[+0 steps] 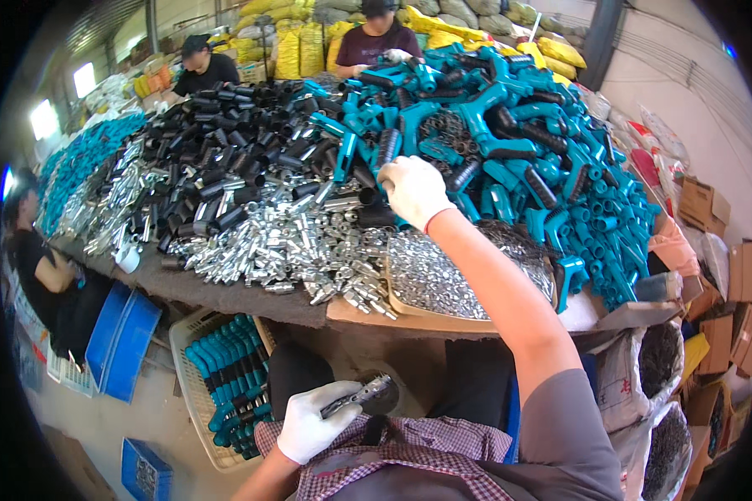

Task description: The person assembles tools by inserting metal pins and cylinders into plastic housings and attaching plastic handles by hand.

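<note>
My left hand (317, 422), in a white glove, is closed around a silver metal part (358, 395) low over my lap. It looks long and ridged, and the fingers cover some of it. Stretched out over the heaped table, my gloved right hand (416, 192) curls its fingers down at the edge of the black plastic sleeves (251, 138) and the teal plastic housings (497, 108). Its fingertips are hidden, so what they grip cannot be made out. Shiny metal fittings (276, 246) lie in a heap left of that hand. A shallow tray of small metal pieces (443, 275) sits under my right forearm.
A cream basket (194, 380) of teal-and-black parts stands on the floor at left, near blue bins (125, 342). Sacks (635, 376) and cardboard boxes (714, 334) crowd the right. Two people (378, 42) (205, 67) work across the table; another person (46, 259) is at left.
</note>
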`<state>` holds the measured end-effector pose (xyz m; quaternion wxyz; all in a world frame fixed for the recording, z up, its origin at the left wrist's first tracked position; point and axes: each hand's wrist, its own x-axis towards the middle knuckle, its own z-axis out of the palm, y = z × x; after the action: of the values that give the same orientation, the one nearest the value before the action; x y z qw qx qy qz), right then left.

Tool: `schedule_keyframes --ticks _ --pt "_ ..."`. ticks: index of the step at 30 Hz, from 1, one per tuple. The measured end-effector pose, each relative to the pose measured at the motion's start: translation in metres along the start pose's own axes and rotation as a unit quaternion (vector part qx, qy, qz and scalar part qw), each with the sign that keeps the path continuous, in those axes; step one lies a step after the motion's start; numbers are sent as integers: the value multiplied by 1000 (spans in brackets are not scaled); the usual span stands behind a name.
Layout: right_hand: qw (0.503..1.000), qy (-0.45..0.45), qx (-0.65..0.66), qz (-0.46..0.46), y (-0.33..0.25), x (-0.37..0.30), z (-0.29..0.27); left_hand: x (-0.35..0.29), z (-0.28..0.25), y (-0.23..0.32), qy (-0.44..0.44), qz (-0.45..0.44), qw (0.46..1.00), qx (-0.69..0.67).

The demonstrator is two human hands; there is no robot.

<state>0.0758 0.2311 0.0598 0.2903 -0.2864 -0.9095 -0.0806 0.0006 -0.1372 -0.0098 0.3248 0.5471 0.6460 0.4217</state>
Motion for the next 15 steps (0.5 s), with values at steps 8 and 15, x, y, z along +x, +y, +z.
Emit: schedule_keyframes --ticks 8,15 --pt "979 -24 -139 -148 -28 97 67 0 -11 -12 17 37 999 -7" --pt "880 -200 -347 -255 -32 117 108 -6 -28 -12 26 14 999 -36"
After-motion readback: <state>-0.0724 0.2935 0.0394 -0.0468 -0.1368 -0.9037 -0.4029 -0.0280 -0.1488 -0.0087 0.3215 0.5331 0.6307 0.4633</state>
